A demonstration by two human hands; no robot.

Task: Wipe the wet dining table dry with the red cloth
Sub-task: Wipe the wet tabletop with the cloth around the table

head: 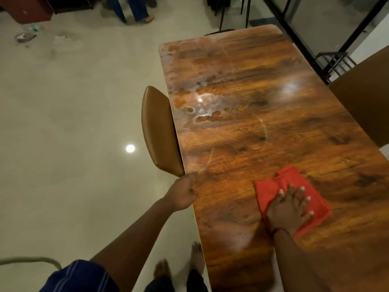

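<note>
A long wooden dining table (263,144) runs away from me, glossy with puddles and wet smears (202,114) near its left-middle part and far left corner. The red cloth (271,190) lies folded flat on the near right part of the tabletop. My right hand (288,209) presses down on the cloth with fingers spread. My left hand (184,193) grips the table's left edge, fingers curled around it.
A brown padded chair (157,131) is pushed against the table's left side. Another brown chair back (366,102) stands at the right. A black metal frame (328,60) stands beyond the far right corner. My bare feet (179,264) stand on the pale floor. Another person's legs (134,9) are far back.
</note>
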